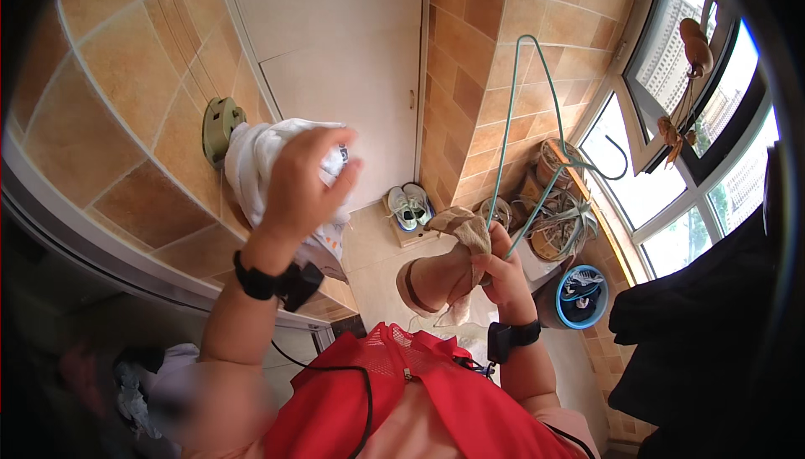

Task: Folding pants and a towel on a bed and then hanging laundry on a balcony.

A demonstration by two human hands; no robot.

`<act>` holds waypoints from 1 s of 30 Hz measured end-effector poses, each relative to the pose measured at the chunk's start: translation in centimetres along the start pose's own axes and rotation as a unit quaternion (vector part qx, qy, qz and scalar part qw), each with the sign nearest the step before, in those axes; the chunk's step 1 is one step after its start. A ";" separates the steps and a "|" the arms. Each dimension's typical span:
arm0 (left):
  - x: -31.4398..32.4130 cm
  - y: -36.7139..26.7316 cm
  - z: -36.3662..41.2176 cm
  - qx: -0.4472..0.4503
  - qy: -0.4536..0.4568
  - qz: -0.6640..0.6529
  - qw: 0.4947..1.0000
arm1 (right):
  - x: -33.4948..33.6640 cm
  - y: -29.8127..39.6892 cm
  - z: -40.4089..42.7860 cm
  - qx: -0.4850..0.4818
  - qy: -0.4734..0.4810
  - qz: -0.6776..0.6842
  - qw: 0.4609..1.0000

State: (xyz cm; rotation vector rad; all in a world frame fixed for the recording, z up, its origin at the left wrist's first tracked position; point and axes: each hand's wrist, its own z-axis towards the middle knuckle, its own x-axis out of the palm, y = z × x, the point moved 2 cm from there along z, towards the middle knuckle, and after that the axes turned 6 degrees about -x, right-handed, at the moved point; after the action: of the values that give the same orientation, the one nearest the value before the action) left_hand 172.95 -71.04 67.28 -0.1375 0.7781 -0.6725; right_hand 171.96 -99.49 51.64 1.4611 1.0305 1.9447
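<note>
My right hand (503, 264) grips a green wire clothes hanger (508, 126) together with a bunched beige-brown cloth item (434, 276) that has a dark brown band. The hanger points up and away, its hook turned toward the window. My left hand (302, 182) is raised, thumb and fingers apart, in front of white towel-like cloths (251, 170) at the wall; whether it touches them cannot be told. Those cloths hang beside an olive-green wall-mounted winder (220, 132).
Light sneakers (409, 206) sit on a box by the door. Potted plants (560, 226) and a blue bucket (582, 298) holding dark items stand below the window at right. Dark clothes (692, 314) hang at the right edge. A gourd (697, 50) dangles at the window.
</note>
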 end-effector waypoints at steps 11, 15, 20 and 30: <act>14.5 -1.6 -10.5 -0.315 0.398 -0.552 0.662 | 3.4 1.2 -1.0 -0.031 0.029 -0.125 0.991; 15.7 -2.4 -11.3 -0.359 0.457 -0.626 0.520 | 3.6 -0.4 -1.5 -0.015 0.005 -0.287 0.958; 17.8 -1.0 -11.6 -0.415 0.409 -0.657 0.480 | 1.8 -0.7 -2.6 0.014 -0.027 -0.290 0.956; 15.9 1.7 -8.6 -0.359 0.238 -0.808 0.402 | -2.3 -2.4 -6.5 0.172 -0.253 -0.183 0.934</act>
State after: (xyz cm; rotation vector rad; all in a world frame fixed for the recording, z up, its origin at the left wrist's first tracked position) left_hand 176.12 -78.31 50.94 -1.7906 1.3347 -2.2730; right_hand 166.36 -101.58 47.45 1.6827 1.3138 1.0807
